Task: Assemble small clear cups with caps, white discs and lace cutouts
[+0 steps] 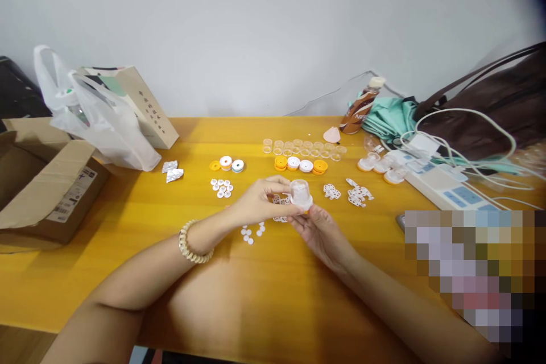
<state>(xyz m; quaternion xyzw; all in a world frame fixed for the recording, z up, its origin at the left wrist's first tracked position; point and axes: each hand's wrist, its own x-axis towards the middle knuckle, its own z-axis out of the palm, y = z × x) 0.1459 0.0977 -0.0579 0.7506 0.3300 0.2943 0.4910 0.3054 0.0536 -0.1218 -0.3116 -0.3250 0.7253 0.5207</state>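
Observation:
Both hands hold a clear plastic cup (301, 192) above the middle of the table, its closed end up and a white rim with a bit of orange below. My left hand (260, 200) closes on its left side with thumb and fingers. From below and the right, my right hand (321, 234) grips the rim. White lattice-like plastic pieces (280, 217) lie behind the hands, partly hidden. Small white discs (250, 233) are scattered below my left wrist. Beyond the hands stand orange and white round caps (306, 166) and a row of clear cups (316, 151).
At left are an open cardboard box (72, 193), a white plastic bag (111, 136) and foil packets (173, 173). At right sit finished-looking cup-and-cap pieces (394, 174), a power strip (443, 185) with cables, a drink bottle (360, 108) and a dark bag (490, 102).

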